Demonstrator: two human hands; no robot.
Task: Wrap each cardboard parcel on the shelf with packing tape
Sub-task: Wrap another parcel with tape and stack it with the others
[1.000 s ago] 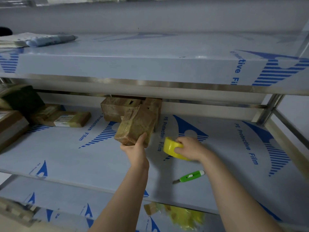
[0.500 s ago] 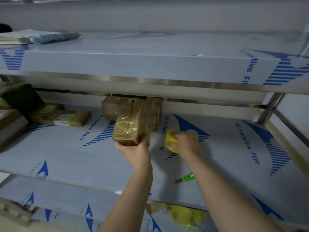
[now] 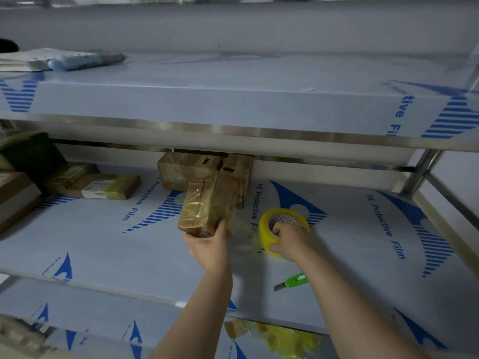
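My left hand (image 3: 210, 248) grips the near end of a small brown cardboard parcel (image 3: 207, 204) wrapped in glossy tape, holding it tilted above the middle shelf (image 3: 103, 250). My right hand (image 3: 289, 239) holds a yellow roll of packing tape (image 3: 267, 230), fingers hooked into its core, just right of the parcel. A clear strip of tape stretches between roll and parcel. Two more parcels (image 3: 191, 168) stand behind at the back of the shelf.
A green utility knife (image 3: 293, 281) lies on the shelf near my right forearm. Flat parcels (image 3: 103, 186) and boxes (image 3: 15, 195) sit at the left. The upper shelf (image 3: 233, 104) overhangs closely, with a blue packet (image 3: 83, 60) on it. Yellow scraps (image 3: 280, 335) lie on the lower shelf.
My left hand has turned the parcel so its end faces me. The right hand has carried the tape roll right and turned it, drawing tape out from the parcel.
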